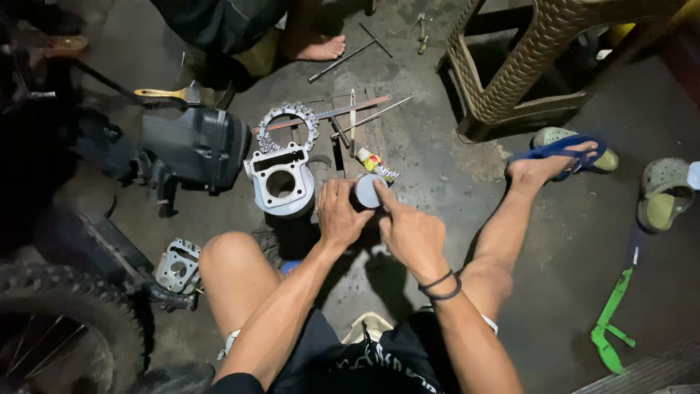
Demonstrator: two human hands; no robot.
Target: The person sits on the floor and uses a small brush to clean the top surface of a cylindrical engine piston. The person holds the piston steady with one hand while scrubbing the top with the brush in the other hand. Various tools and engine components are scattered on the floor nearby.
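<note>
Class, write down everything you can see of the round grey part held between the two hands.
The round part is a short cylinder, pale grey and metallic-looking, with a smooth flat top facing up. The left hand wraps its side, hiding most of it; the right hand rests fingertips on its right edge. It sits just above the concrete floor, right of the engine cylinder block. Its underside is hidden.

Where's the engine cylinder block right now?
In the head view the engine cylinder block stands on the floor left of centre, just left of the left hand, with the toothed ring gasket right behind it.
</note>
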